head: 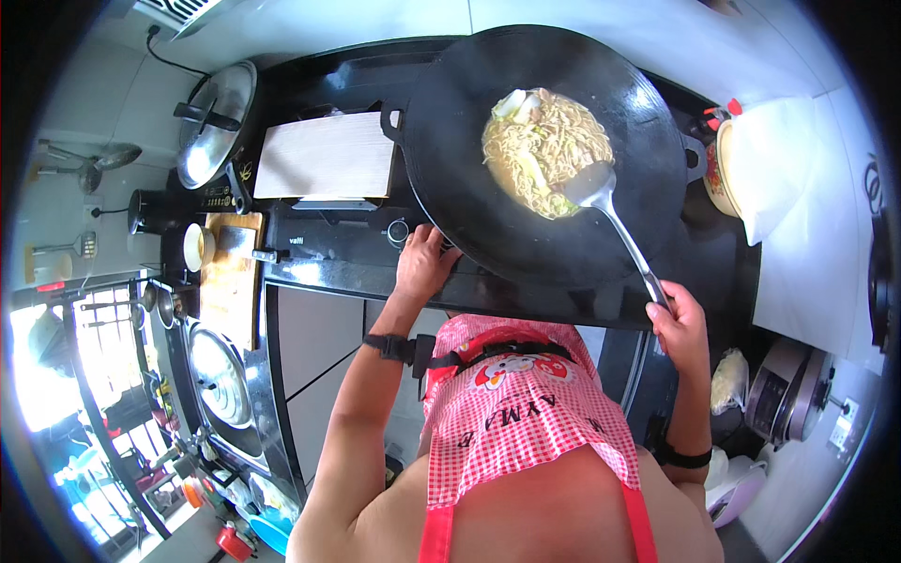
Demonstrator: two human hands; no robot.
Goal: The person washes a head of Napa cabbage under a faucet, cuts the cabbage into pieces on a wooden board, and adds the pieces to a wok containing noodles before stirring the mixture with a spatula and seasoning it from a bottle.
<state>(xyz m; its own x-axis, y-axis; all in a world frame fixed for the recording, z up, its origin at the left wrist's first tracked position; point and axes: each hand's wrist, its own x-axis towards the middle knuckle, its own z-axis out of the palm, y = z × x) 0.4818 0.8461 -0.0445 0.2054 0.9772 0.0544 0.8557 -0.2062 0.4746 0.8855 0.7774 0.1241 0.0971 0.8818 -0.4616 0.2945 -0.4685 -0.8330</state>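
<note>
Noodles with pale green vegetable pieces and broth (552,144) lie at the bottom of a large black wok (457,176) on the stove. My right hand (679,320) grips the handle of a metal wok spatula (623,229); its blade rests at the lower right side of the noodles. My left hand (424,260) is at the front panel of the black gas stove (331,246), with its fingers at a control knob partly hidden by the hand and the wok's rim. Another stove knob (398,231) shows just left of those fingers.
A pale board (327,156) covers the area left of the wok. A lidded pan (218,127) and a wooden cutting board (229,281) with a knife and bowl (199,248) stand farther left. A floral enamel pot (721,169) is right of the wok; a rice cooker (788,394) sits lower right.
</note>
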